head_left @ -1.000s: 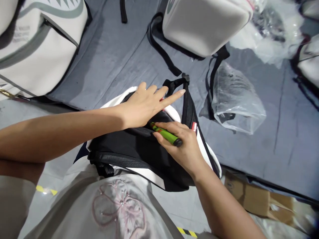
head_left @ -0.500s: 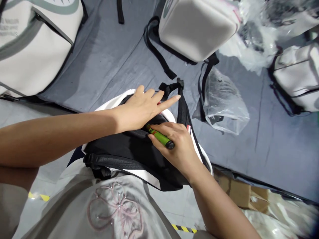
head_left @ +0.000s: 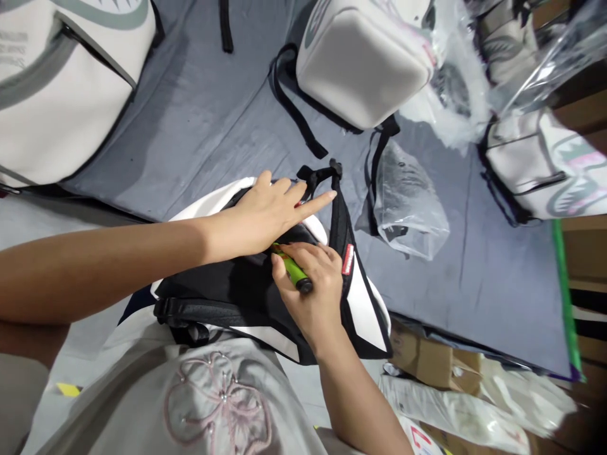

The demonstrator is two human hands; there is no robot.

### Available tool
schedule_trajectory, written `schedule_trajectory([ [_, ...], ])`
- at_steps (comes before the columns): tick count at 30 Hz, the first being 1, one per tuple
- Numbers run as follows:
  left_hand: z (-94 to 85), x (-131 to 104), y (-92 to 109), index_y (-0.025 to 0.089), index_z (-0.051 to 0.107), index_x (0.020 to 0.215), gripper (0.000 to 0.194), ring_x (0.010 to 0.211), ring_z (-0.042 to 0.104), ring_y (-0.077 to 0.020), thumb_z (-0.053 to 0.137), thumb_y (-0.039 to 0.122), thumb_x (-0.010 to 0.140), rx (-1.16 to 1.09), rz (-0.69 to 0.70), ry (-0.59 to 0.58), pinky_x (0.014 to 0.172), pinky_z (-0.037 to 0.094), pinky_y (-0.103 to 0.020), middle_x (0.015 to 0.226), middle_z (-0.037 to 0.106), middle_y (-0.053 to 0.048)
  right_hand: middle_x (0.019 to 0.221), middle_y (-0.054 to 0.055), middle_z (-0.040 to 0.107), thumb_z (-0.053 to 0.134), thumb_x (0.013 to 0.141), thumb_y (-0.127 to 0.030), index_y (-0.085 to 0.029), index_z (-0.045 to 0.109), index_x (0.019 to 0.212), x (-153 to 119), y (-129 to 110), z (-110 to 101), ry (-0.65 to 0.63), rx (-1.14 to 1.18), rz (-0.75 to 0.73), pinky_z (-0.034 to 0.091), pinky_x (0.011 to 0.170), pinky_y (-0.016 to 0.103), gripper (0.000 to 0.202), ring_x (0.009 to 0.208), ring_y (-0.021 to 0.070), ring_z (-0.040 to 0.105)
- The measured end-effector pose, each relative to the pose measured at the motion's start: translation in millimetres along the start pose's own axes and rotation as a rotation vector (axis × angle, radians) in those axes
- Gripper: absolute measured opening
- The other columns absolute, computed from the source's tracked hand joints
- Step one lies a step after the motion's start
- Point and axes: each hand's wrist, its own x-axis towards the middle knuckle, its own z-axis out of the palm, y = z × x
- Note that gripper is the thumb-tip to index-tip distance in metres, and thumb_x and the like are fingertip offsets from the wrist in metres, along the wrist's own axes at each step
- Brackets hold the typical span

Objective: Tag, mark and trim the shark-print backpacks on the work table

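— "Two hands in view: state of grip on each?"

— "Right hand [head_left: 315,291]: thumb and fingers closed firmly on a green pen-shaped tool [head_left: 294,272], its black end toward the person. Left hand [head_left: 263,218]: laid palm down on the black-and-white bag [head_left: 227,278], fingers spread; its thumb is hidden, so I cannot tell whether it pinches the fabric."

— "Position of bag and tool?"

— "The bag lies across the near edge of the worktop [head_left: 478,303], partly overhanging toward the person's grey garment [head_left: 142,404]. The tool slants over its black panel, far tip hidden beside the left hand."

— "Remaining items?"

— "Clear plastic bag [head_left: 412,202] to its right, in from the near edge. White bag [head_left: 360,66] beyond both, farther from that edge. Shark-print bag [head_left: 531,167] at the worktop's right edge. Cardboard box [head_left: 434,361] below the near edge."
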Motion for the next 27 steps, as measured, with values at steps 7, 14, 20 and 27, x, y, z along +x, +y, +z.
schedule_trajectory([
  [7, 0.2, 1, -1, 0.026, 0.007, 0.16, 0.086, 0.109, 0.053, -0.0276, 0.05, 0.015, 0.086, -0.004, 0.002, 0.01, 0.089, 0.037, -0.041, 0.143, 0.049, -0.012, 0.089, 0.003, 0.076, 0.063, 0.089, -0.028, -0.022, 0.07, 0.09, -6, -2, 8, 0.061, -0.018, 0.083, 0.038, 0.1, 0.047, 0.009, 0.093, 0.0235, 0.07],
  [14, -0.3, 1, -1, 0.027, 0.008, 0.16, 0.082, 0.109, 0.053, -0.0273, 0.049, 0.016, 0.089, -0.015, 0.004, 0.001, 0.089, 0.036, -0.04, 0.143, 0.049, -0.012, 0.087, 0.003, 0.076, 0.062, 0.09, -0.029, -0.022, 0.07, 0.088, -8, 1, 15, 0.111, -0.023, 0.12, 0.038, 0.102, 0.048, 0.011, 0.09, 0.0236, 0.071],
  [20, 0.5, 0, -2, 0.028, 0.008, 0.16, 0.08, 0.109, 0.053, -0.0272, 0.046, 0.015, 0.091, -0.02, 0.008, 0.014, 0.089, 0.036, -0.041, 0.144, 0.048, -0.012, 0.087, 0.002, 0.076, 0.062, 0.09, -0.03, -0.024, 0.07, 0.087, -5, 1, 18, 0.136, -0.015, 0.127, 0.038, 0.102, 0.048, 0.011, 0.091, 0.0235, 0.071],
  [27, -5.2, -1, -1, 0.026, 0.009, 0.16, 0.081, 0.11, 0.054, -0.0271, 0.047, 0.013, 0.089, 0.032, 0.012, -0.009, 0.088, 0.037, -0.04, 0.144, 0.048, -0.012, 0.083, 0.003, 0.075, 0.063, 0.089, -0.028, -0.021, 0.07, 0.085, -4, 2, 15, 0.143, 0.005, 0.13, 0.041, 0.093, 0.045, 0.01, 0.09, 0.0235, 0.071],
])
